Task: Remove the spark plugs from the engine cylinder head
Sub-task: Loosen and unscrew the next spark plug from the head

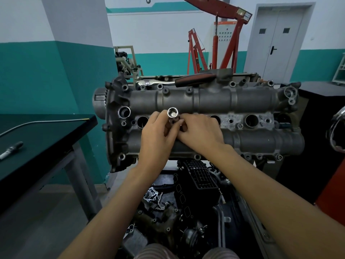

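Over the grey engine cylinder head (214,101), the left hand (158,133) grips a silver socket (172,113) upright, its open end showing something pale inside. Touching it, the right hand (201,133) curls its fingers around the socket's lower part, hiding one plug well; a ratchet (175,82) lies behind.

A dark tabletop (46,131) is seen at the left, on grey legs. A thin bent rod (37,123) is laid along its far edge, and a marker (11,150) is laid near its left end. Behind, two red hoists (231,42) are stood against a white and teal wall, the smaller one to the left of the larger. A grey double door (276,42) is set in the wall at the right. A beige frame (128,60) is placed beside a grey pillar (78,34). Below, loose parts are piled on the floor, among them a black ribbed manifold (197,174) and a chain (158,202).
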